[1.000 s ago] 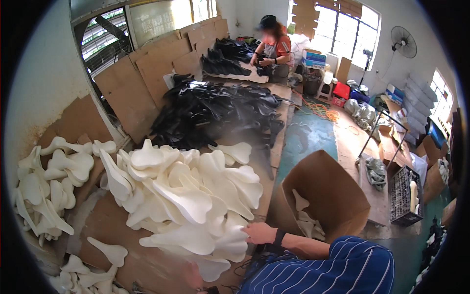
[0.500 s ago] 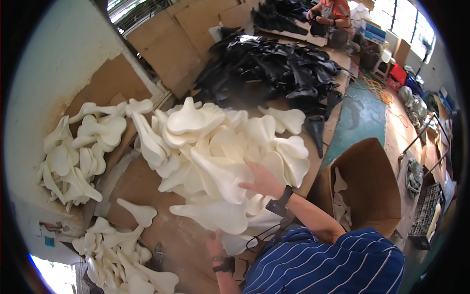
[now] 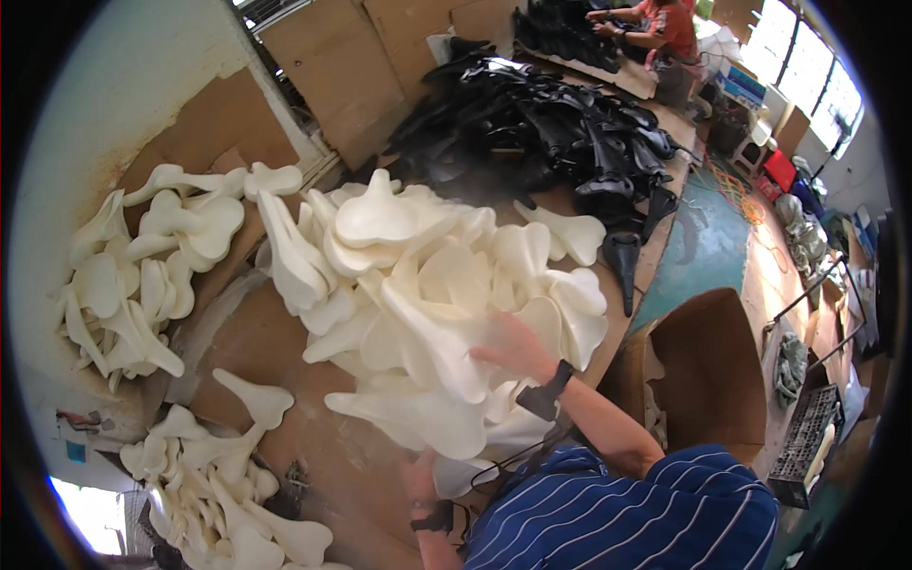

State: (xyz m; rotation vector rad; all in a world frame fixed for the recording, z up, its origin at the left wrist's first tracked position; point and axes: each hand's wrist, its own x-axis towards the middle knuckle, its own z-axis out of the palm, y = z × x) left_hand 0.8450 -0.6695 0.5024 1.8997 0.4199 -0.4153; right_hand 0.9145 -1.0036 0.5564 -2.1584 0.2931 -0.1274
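Observation:
A big heap of cream-white saddle-shaped pieces (image 3: 370,214), like bicycle saddle bodies, lies in front of me. My right hand (image 3: 521,348) rests at the near right side of the heap. Its fingers are spread against the broad end of a long cream saddle piece (image 3: 446,347), not closed round it. Lower down, my left hand (image 3: 418,478) is beside another cream saddle piece (image 3: 418,415) on the heap's near edge. The left fingers are blurred and partly hidden, so their grip does not show. Both wrists wear dark bands.
Further cream piles lie at the far left (image 3: 142,271) and near left (image 3: 209,494). Behind the heap spreads a mound of black saddles (image 3: 541,133). An open cardboard box (image 3: 712,370) stands to my right, beyond it a dark crate (image 3: 806,446). A co-worker in orange (image 3: 668,33) handles black saddles at the back.
The view has shifted slightly. My hands stay nearly in the same places against the heap. The co-worker's arms now reach out to the left over the black saddles.

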